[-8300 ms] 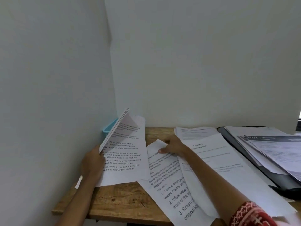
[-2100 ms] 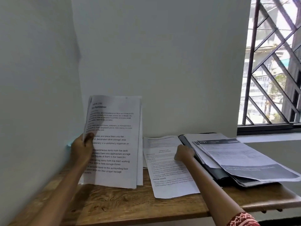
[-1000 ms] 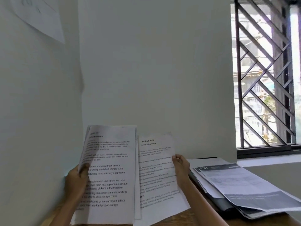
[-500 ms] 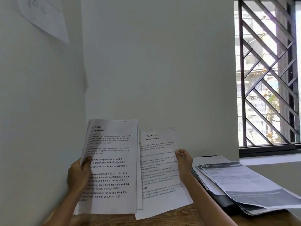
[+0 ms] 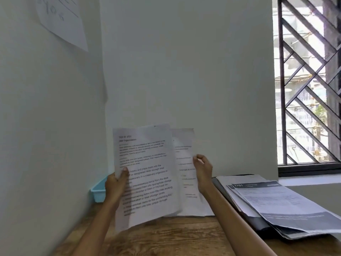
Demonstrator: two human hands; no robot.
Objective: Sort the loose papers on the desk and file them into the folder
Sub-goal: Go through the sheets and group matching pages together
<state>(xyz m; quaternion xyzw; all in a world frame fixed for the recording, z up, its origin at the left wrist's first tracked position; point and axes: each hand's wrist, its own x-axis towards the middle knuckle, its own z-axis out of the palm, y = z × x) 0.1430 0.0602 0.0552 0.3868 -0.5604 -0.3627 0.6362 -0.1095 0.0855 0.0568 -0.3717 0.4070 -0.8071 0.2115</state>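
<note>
Sheet's (image 5: 186, 174) left half hidden behind stack (image 5: 145, 174), print blurred, folder (image 5: 238, 200) mostly covered

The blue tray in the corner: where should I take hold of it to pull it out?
Grip the blue tray by its near rim lip, coming from the front over the desk. Walls close off its left and back, and the paper stack covers its right.

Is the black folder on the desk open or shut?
Open. The folder lies flat on the desk, its dark inside showing, with a stack of papers spread on top.
</note>
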